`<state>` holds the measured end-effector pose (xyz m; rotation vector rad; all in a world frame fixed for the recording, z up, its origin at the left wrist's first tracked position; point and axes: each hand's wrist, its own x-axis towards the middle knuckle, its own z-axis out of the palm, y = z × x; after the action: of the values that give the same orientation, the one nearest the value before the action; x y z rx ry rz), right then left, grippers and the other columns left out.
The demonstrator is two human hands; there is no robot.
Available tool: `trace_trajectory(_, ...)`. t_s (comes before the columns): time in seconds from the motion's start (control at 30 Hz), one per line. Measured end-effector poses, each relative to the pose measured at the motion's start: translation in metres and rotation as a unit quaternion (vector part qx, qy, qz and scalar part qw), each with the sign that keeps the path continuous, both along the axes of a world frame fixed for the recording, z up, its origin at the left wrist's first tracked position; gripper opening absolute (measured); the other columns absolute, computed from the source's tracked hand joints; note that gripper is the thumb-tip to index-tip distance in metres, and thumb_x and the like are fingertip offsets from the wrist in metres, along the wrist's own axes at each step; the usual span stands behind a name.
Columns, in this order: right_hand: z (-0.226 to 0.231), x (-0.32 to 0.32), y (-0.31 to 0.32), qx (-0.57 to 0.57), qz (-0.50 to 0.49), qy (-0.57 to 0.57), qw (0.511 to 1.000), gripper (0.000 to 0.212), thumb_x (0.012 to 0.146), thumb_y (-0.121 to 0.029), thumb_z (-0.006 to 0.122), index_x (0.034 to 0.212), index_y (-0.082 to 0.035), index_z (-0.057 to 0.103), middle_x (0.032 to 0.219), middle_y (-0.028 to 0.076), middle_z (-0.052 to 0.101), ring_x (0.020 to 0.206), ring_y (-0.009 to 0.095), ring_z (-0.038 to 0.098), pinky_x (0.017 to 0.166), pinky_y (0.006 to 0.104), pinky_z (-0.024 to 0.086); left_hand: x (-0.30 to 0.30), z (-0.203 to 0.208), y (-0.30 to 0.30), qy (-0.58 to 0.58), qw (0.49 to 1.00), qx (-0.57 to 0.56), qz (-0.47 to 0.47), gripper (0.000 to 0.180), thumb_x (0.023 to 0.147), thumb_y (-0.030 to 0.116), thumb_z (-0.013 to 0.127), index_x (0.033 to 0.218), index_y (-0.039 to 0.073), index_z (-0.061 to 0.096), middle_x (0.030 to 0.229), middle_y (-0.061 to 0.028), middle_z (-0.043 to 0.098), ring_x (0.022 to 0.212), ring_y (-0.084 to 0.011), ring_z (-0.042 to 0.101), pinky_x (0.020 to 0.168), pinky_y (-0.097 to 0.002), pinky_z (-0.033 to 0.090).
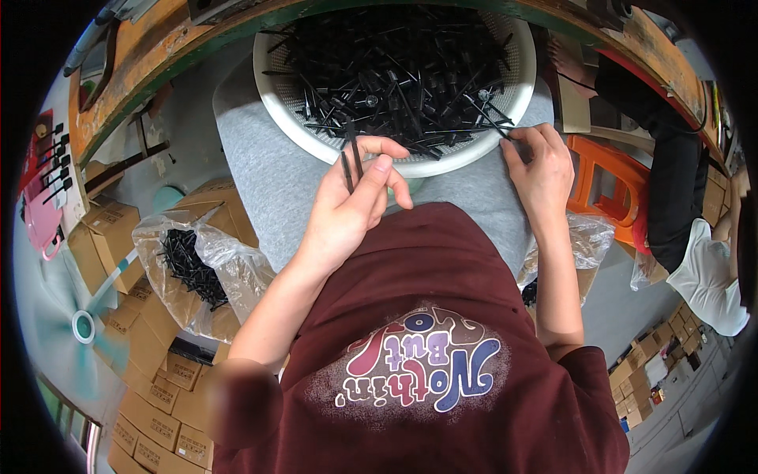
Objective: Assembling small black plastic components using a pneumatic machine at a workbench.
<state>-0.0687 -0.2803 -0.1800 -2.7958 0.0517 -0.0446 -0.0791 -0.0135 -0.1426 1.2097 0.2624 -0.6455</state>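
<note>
Basket [264, 88], white and round with a perforated wall, sat at twelve o'clock on the grey cloth [260, 158] over the person's lap, heaped with loose black pieces [395, 87], thin rods among them. Just off the centre toward eleven o'clock, below the basket's near rim, the left hand [354, 193] held two black rods [355, 154] roughly upright; its thumb pressed them toward the base of the forefinger, while the forefinger curved over above the thumb's tip and the other visible fingers curled loosely. At two o'clock, beside the rim, the right hand [545, 166] had its thumb and forefinger pinching the end of a thin black piece [493, 121] that reached across the rim from the heap, its remaining fingers bent in behind. As for progress, the two rods were out of the basket and in the hand, the third piece was only partly clear of it, and a great many pieces were left. More black pieces [189, 268] lay in a clear plastic bag [233, 272] near nine o'clock; whether those had been dealt with or were waiting could not be told. Another clear bag [592, 237] stood at three o'clock, its contents mostly hidden behind the right forearm.
</note>
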Motion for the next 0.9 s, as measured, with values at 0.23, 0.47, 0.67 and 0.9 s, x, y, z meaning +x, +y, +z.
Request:
trace_trajectory(0.23, 0.001, 0.0, 0.014, 0.053, 0.061, -0.006, 0.997, 0.01, 0.08, -0.01, 0.074, 0.09, -0.008, 0.072, 0.084, 0.006, 0.061, 0.081, 0.027, 0.065, 0.073, 0.0395, 0.052, 0.001, -0.005, 0.0, -0.009, 0.996, 0.094, -0.002, 0.017, 0.1, 0.019, 0.063, 0.11, 0.005, 0.061, 0.066, 0.0031, 0.06, 0.056, -0.001, 0.045, 0.055, -0.0208, 0.032)
trace_trajectory(0.47, -0.007, 0.005, 0.021, -0.026, 0.067, 0.002, 0.997, 0.014, 0.084, -0.015, 0.072, 0.097, -0.011, 0.076, 0.082, 0.005, 0.061, 0.074, 0.026, 0.066, 0.067, 0.0388, 0.053, -0.003, -0.018, 0.005, -0.059, 0.986, 0.158, -0.018, 0.017, 0.099, 0.019, 0.065, 0.107, 0.005, 0.063, 0.065, 0.0059, 0.056, 0.056, -0.0006, 0.043, 0.051, -0.0191, 0.029)
trace_trajectory(0.67, -0.005, 0.014, 0.024, -0.038, 0.101, 0.006, 0.994, 0.009, 0.083, -0.014, 0.071, 0.09, -0.009, 0.074, 0.081, 0.006, 0.062, 0.071, 0.028, 0.067, 0.064, 0.0408, 0.054, -0.003, -0.02, 0.005, -0.068, 0.982, 0.177, -0.02, 0.017, 0.097, 0.017, 0.067, 0.106, 0.004, 0.064, 0.066, 0.0065, 0.056, 0.063, -0.0025, 0.05, 0.06, -0.0197, 0.036)
trace_trajectory(0.9, -0.01, 0.019, 0.024, -0.066, 0.132, 0.046, 0.988, 0.007, 0.083, -0.013, 0.067, 0.083, -0.009, 0.072, 0.083, 0.007, 0.065, 0.069, 0.031, 0.069, 0.063, 0.0422, 0.055, -0.002, -0.017, 0.004, -0.061, 0.978, 0.198, -0.028, 0.015, 0.095, 0.015, 0.069, 0.104, 0.003, 0.066, 0.066, 0.0064, 0.055, 0.062, -0.0029, 0.051, 0.06, -0.0201, 0.037)
